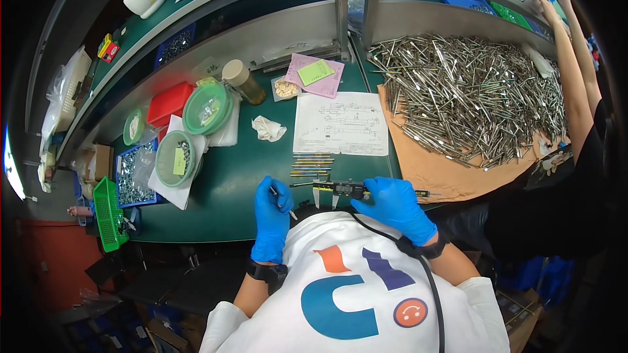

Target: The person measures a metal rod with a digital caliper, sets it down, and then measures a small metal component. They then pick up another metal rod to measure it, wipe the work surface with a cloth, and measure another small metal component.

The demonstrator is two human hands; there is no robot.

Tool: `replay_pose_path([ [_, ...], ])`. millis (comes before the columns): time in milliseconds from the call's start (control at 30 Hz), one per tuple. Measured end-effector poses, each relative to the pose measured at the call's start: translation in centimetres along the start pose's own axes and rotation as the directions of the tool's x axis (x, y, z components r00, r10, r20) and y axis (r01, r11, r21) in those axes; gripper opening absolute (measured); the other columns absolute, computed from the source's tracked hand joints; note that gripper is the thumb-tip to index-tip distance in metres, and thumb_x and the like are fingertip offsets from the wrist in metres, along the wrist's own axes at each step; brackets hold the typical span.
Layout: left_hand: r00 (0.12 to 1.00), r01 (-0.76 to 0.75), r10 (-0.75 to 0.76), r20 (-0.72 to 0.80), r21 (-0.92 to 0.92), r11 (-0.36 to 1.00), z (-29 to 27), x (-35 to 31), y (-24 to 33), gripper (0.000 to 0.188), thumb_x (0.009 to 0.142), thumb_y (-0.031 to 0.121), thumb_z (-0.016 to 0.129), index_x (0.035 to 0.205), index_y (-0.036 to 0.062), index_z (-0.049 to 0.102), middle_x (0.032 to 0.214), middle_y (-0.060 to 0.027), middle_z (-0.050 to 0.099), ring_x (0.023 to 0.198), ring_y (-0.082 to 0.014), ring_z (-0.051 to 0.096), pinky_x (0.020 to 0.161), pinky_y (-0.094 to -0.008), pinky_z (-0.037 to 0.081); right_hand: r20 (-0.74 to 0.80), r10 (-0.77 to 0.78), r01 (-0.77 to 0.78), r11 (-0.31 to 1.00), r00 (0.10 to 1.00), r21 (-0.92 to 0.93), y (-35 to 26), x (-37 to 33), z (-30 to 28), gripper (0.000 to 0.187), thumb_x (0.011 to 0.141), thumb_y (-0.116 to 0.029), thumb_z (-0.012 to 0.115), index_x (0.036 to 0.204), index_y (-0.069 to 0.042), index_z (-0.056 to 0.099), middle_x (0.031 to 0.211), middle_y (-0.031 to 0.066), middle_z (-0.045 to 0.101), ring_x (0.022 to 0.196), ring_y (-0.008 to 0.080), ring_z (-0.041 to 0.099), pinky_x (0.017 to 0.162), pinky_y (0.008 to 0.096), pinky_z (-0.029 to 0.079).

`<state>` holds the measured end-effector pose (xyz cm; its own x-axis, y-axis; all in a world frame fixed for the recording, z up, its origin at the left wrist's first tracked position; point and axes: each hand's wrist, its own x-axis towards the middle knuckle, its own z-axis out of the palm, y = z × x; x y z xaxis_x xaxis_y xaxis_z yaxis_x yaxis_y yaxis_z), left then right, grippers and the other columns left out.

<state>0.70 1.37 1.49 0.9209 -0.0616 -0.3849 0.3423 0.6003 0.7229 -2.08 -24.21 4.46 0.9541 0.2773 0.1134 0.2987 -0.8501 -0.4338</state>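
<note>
Head view. Nearest the lens: wearer's white T-shirt (327,287), at 6 o'clock, black cable (433,294) running down it.

Left hand (269,214), blue glove: fingers curled narrow round a slim rod (292,215). Dark end pokes out on top, pale tip at the lower right; middle hidden by the glove, so I read it as one piece. Long axis roughly 11 to 5 o'clock.

Right hand (397,206), blue glove: closed on a digital caliper (347,189), thumb by the display housing. Beam runs 9 to 3 o'clock, jaws apart and pointing to 6.

Key relation: caliper jaws lie at about 3 o'clock from the left fingers, near, not touching. Rod sits oblique to the beam. Left hand is nearer the jaws; right has the beam.

Between 1 and 2 o'clock from left hand: row of thin metal pins (312,168), axes 9 to 3. Beyond, at 12: technical drawing (327,138). From right hand, 1 o'clock: big heap of metal rods (474,98) on brown paper (422,180). Green bowls (220,124) at 10 from left hand.
</note>
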Motion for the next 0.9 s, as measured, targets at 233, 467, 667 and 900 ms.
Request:
replay_pose_path([
  [233,0.991,-0.001,-0.006,-0.136,-0.050,0.999,0.4,0.0,0.0,0.032,0.097,0.031,0.045,0.080,0.0058,0.054,0.055,0.0009,0.032,0.047,-0.0082,0.026,0.043,-0.0240,0.020,-0.018,-0.002,0.002,1.000,1.000,-0.005,0.1,0.0,0.3,0.033,0.073,-0.038,0.073,0.078,-0.008,0.061,0.067,0.0078,0.058,0.060,0.0233,0.061,0.049,0.0335,0.048],
  [467,0.995,-0.052,0.064,-0.080,0.154,0.987,0.6,-0.4,0.8,0.022,0.094,0.023,0.054,0.095,0.0020,0.061,0.058,0.0029,0.037,0.052,-0.0064,0.031,0.047,-0.0229,0.025,-0.007,0.027,-0.027,1.000,1.000,0.015,0.4,0.1,0.3,0.044,0.072,-0.038,0.075,0.104,-0.010,0.062,0.068,0.0071,0.060,0.058,0.0229,0.061,0.049,0.0322,0.047],
  [667,1.000,-0.011,0.012,0.004,0.696,0.718,2.5,-0.4,-0.1,0.024,0.091,0.026,0.059,0.092,0.0025,0.064,0.064,0.0035,0.050,0.057,-0.0039,0.038,0.052,-0.0206,0.030,-0.019,-0.022,0.023,0.998,1.000,0.056,-0.2,0.6,-0.8,0.047,0.071,-0.037,0.076,0.110,-0.013,0.062,0.068,0.0056,0.059,0.059,0.0210,0.061,0.049,0.0299,0.046],
  [900,0.987,0.105,-0.161,0.016,0.693,0.713,3.1,-0.7,0.8,0.022,0.089,0.026,0.061,0.083,0.0053,0.064,0.068,0.0035,0.055,0.056,-0.0031,0.041,0.049,-0.0179,0.029,-0.075,-0.061,0.068,0.992,0.995,0.102,-0.5,0.4,-0.5,0.044,0.070,-0.035,0.077,0.108,-0.015,0.064,0.072,0.0062,0.059,0.059,0.0215,0.061,0.049,0.0306,0.048],
])
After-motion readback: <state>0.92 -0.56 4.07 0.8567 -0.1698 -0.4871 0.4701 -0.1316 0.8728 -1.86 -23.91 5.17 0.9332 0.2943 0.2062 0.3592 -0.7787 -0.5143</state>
